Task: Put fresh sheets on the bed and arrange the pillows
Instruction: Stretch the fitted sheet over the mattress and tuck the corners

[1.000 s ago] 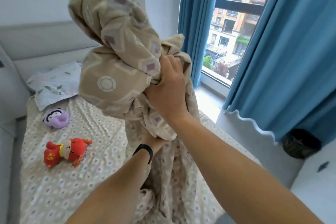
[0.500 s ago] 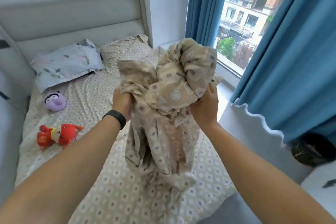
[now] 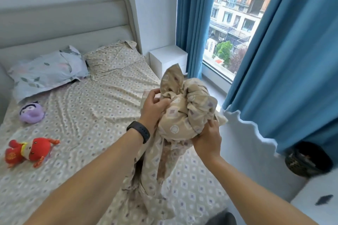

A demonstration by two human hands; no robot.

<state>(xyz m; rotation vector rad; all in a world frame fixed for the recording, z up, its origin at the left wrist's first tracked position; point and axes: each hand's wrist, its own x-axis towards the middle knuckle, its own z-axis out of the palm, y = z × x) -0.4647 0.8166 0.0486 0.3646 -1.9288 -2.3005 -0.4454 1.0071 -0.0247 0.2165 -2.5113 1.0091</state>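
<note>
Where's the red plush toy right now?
Head view, lower left: the red plush toy lies on the bed sheet, nearer than the purple toy.

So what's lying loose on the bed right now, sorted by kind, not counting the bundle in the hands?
Pillows: 2, one pale leaf-print pillow and one pillow matching the sheet
Soft toys: 2, one purple toy and one red toy
Total: 4
</note>
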